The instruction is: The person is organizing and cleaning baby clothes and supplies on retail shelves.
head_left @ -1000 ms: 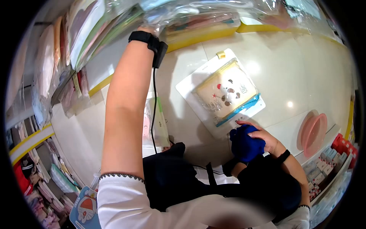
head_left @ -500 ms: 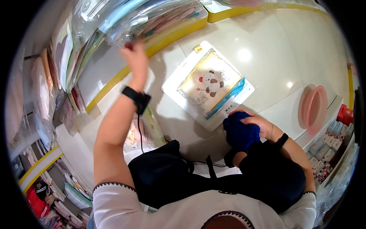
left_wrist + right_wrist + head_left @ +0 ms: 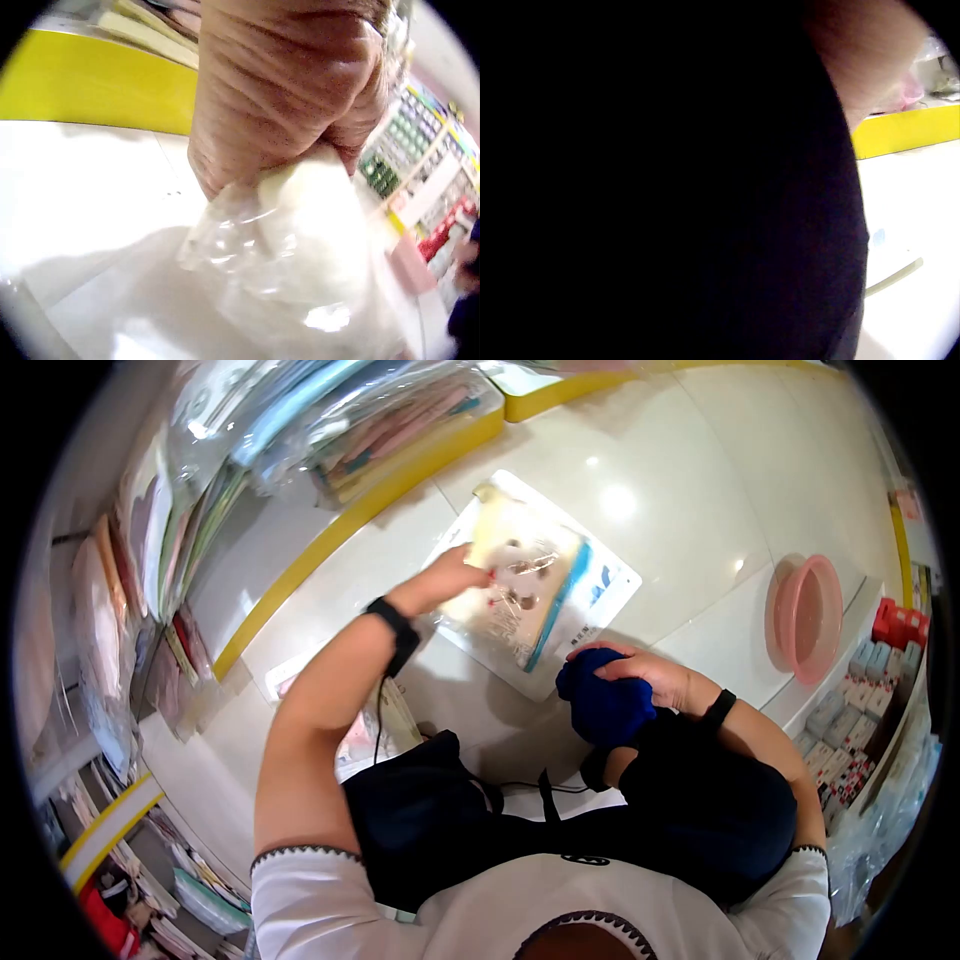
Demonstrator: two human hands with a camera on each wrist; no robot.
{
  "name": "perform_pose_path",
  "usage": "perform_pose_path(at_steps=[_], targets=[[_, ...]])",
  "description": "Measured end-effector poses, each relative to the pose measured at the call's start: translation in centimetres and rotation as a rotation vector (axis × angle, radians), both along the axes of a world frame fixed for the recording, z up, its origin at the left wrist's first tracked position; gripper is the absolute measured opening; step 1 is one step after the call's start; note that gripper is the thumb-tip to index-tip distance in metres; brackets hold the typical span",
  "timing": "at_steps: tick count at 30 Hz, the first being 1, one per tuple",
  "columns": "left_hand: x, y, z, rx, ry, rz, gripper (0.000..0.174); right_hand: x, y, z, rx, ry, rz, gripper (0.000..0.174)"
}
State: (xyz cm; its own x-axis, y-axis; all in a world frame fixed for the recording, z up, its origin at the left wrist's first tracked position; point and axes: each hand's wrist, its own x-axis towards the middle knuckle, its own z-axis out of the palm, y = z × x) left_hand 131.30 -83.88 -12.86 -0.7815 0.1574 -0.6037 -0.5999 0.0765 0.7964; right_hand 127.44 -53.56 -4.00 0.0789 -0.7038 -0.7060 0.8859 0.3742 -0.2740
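The left hand (image 3: 447,578) pinches the left side of the package (image 3: 528,570), its fingertips partly hidden. The package is over the white card (image 3: 608,582), on the floor (image 3: 700,490). The right hand (image 3: 655,678), fingers curled, grips the blue bundle (image 3: 605,705), near and right of the card. 1 pink basin (image 3: 822,622) is farther right, near small boxes (image 3: 850,725).

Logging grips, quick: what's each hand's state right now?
Left hand: closed, gripping the clear-wrapped packet.
Right hand: fingers curled round the blue object; what it is, I can't tell.
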Motion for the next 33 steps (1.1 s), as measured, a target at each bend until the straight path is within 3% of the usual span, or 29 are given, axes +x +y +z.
perform_pose_path(at_steps=[1,2,7,9,13,15,17,20,22,24,33], targets=[[1.2,-0.9,1.7,0.237,-0.054,0.151,0.050,0.2,0.5,-0.3,0.010,-0.015,-0.002,0.040],[2.4,-2.2,3.9,0.282,-0.073,0.223,0.051,0.5,0.9,-0.4,0.004,-0.026,0.006,0.039],[12.9,-9.6,8.9,0.313,0.033,0.787,0.054,0.7,1.1,-1.3,-0.032,-0.056,0.085,0.039],[16.4,-11.4,8.9,0.361,0.168,1.093,0.052,0.4,0.6,-1.6,-0.038,-0.052,0.136,0.038],[19.8,-17.6,7.3,0.505,0.260,1.300,0.037,-0.2,-0.7,-0.5,-0.048,0.039,0.222,0.041],[18.3,-19.6,7.2,0.357,0.412,1.342,0.030,-0.3,-1.5,0.0,-0.053,0.059,0.243,0.041],[16.0,-21.5,7.7,0.490,0.432,1.312,0.030,-0.2,-2.0,1.0,-0.022,0.049,0.231,0.041],[12.2,-23.6,7.0,0.460,0.577,1.202,0.034,-0.1,-1.2,0.0,-0.022,0.100,0.209,0.043],[9.8,-23.1,8.4,0.617,0.629,1.223,0.035,0.0,-0.7,0.1,-0.013,0.095,0.186,0.044],[7.8,-23.3,8.2,0.733,0.617,1.206,0.036,0.0,-0.5,-0.3,-0.010,0.063,0.163,0.044],[-3.1,-22.3,5.2,0.598,0.637,1.065,0.031,-0.3,-1.1,-0.4,0.045,0.073,0.136,0.044]])
